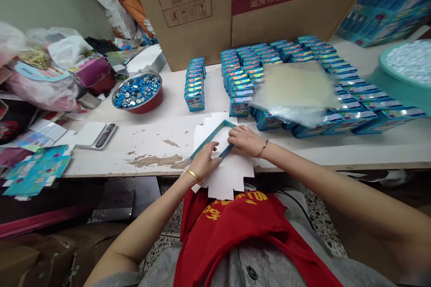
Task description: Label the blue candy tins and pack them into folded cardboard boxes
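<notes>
A white carton blank with blue raised edges lies at a slant near the table's front edge, its sides folded up. My right hand, with a bracelet at its wrist, has its fingers curled over the blank's right side. At the left side of the blank, my left hand grips the edge, thumb and forefinger over the inside; a gold bangle is on that wrist. Beneath lie more flat white blanks with notched edges, which stick out over the table edge toward a red apron.
Rows of small blue boxes stand behind, with clear plastic bags on some. A red bowl of blue-wrapped pieces, a white scale and flat printed blanks are left. A large cardboard carton and a green tub bound the back.
</notes>
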